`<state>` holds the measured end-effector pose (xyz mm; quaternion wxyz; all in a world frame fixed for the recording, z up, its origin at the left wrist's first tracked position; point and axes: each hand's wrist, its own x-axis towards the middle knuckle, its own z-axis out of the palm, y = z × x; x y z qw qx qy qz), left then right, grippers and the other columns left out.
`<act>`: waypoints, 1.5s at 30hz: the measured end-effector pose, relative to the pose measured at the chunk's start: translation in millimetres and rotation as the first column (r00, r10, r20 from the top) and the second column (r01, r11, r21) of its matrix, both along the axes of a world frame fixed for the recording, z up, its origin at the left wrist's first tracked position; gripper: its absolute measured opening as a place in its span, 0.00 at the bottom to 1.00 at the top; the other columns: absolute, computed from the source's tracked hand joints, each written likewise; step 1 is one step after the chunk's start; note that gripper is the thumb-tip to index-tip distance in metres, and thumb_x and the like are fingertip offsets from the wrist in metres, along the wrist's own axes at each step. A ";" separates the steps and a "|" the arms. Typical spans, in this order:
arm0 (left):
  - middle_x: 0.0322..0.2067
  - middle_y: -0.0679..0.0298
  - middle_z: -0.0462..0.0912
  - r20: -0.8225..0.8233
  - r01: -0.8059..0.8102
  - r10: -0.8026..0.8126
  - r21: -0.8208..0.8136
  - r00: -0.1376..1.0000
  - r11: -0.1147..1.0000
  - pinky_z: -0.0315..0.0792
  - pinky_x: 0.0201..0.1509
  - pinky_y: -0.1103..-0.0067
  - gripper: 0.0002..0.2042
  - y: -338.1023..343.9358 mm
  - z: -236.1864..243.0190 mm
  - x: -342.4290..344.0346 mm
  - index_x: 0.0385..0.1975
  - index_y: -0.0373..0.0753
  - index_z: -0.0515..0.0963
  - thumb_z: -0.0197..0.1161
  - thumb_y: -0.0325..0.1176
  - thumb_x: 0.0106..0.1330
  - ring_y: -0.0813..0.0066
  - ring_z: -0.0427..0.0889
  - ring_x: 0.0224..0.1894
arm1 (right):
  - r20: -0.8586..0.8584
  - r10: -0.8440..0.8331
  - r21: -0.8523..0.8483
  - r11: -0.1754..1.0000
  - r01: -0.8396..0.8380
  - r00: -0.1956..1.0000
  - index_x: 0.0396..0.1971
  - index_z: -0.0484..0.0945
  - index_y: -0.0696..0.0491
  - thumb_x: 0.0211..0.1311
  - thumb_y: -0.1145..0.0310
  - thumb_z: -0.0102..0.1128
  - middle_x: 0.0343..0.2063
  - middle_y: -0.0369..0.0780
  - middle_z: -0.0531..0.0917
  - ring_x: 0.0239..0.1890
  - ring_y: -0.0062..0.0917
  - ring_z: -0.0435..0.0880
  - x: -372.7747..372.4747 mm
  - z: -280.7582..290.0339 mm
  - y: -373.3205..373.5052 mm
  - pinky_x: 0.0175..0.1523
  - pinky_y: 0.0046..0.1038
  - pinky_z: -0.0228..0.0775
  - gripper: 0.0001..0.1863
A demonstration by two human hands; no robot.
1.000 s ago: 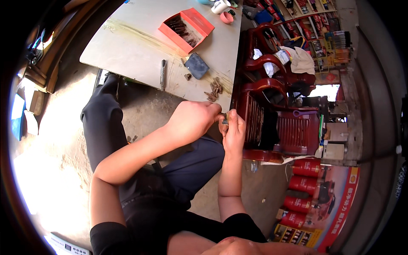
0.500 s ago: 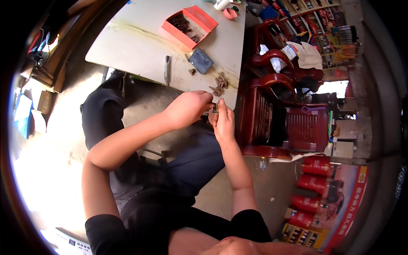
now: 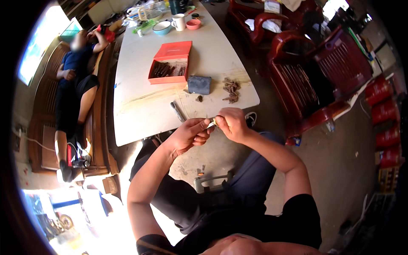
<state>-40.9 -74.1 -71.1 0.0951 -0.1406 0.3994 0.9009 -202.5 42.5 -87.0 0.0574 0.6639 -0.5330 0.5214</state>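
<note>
My left hand [image 3: 191, 135] and my right hand [image 3: 232, 124] meet just off the table's front edge, both with closed fingers. Between their fingertips shows a small, thin piece [image 3: 211, 124] with a pale, shiny part; its kind is too small to make out, and the fingers cover most of it. Just beyond my left hand, a slim grey-and-black handled tool [image 3: 177, 111] lies at the table edge. Beyond my right hand is a pile of brown, gnarled pieces [image 3: 231, 90]. A dark, flat block [image 3: 199, 85] lies left of that pile, with a small brown lump [image 3: 199, 98] near it.
An open red box [image 3: 168, 79] with dark brown sticks stands on the pale table [image 3: 136, 102]. Farther back are a blue bowl [image 3: 162, 28], a white mug [image 3: 179, 22] and a pink bowl [image 3: 193, 24]. A person [image 3: 76, 80] reclines on a wooden bench; red wooden chairs [image 3: 293, 76] stand at right.
The view has turned, bringing more of the table and the reclining person into sight. Both hands stay together at the small piece; their wrists are angled differently, with the left palm now turned up more.
</note>
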 end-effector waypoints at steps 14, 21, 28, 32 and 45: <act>0.26 0.56 0.72 -0.270 -0.310 -0.152 -0.836 0.951 -0.453 0.69 0.36 0.67 0.05 0.2 -47.8 -29.7 0.30 0.36 0.72 0.57 0.28 0.57 0.55 0.74 0.32 | 0.936 -0.350 0.277 0.794 -0.542 -0.035 0.13 0.65 0.53 0.69 0.57 0.43 0.08 0.33 0.65 0.08 0.16 0.58 14.2 -70.0 -8.0 0.14 0.21 0.45 0.24; 0.16 0.76 0.55 0.211 -0.095 0.140 -0.211 0.967 0.973 0.47 0.20 0.86 0.15 20.8 -32.0 -7.9 0.29 0.35 0.68 0.49 0.41 0.71 0.86 0.51 0.16 | 0.214 -0.030 0.076 0.997 0.014 0.976 0.16 0.68 0.57 0.61 0.69 0.53 0.11 0.43 0.70 0.15 0.37 0.71 3.3 -69.9 15.1 0.21 0.33 0.60 0.15; 0.22 0.56 0.71 -0.217 -0.358 -0.301 -0.734 0.929 -0.577 0.68 0.32 0.70 0.05 22.0 -38.5 -30.4 0.33 0.31 0.72 0.52 0.27 0.64 0.60 0.71 0.24 | 0.903 -0.337 0.083 0.747 -0.660 -0.268 0.14 0.68 0.56 0.69 0.59 0.43 0.08 0.33 0.67 0.09 0.20 0.65 17.0 -78.6 14.5 0.15 0.27 0.55 0.23; 0.25 0.58 0.74 -0.233 -0.242 -0.069 -0.945 0.970 -0.221 0.68 0.31 0.71 0.06 23.7 -44.0 -25.6 0.35 0.33 0.71 0.51 0.29 0.65 0.61 0.71 0.23 | 0.916 -0.214 0.332 0.878 -0.344 0.339 0.15 0.69 0.56 0.68 0.60 0.45 0.08 0.35 0.67 0.10 0.23 0.66 25.1 -78.6 20.3 0.17 0.28 0.56 0.22; 0.19 0.61 0.67 -0.233 -0.243 -0.092 -0.962 0.968 -0.126 0.62 0.27 0.78 0.09 21.1 -26.7 -25.5 0.32 0.32 0.70 0.51 0.32 0.68 0.67 0.65 0.20 | 0.896 -0.348 0.100 0.765 -0.637 -0.277 0.10 0.66 0.56 0.68 0.58 0.45 0.06 0.35 0.67 0.09 0.22 0.66 23.0 -75.6 16.5 0.16 0.28 0.57 0.26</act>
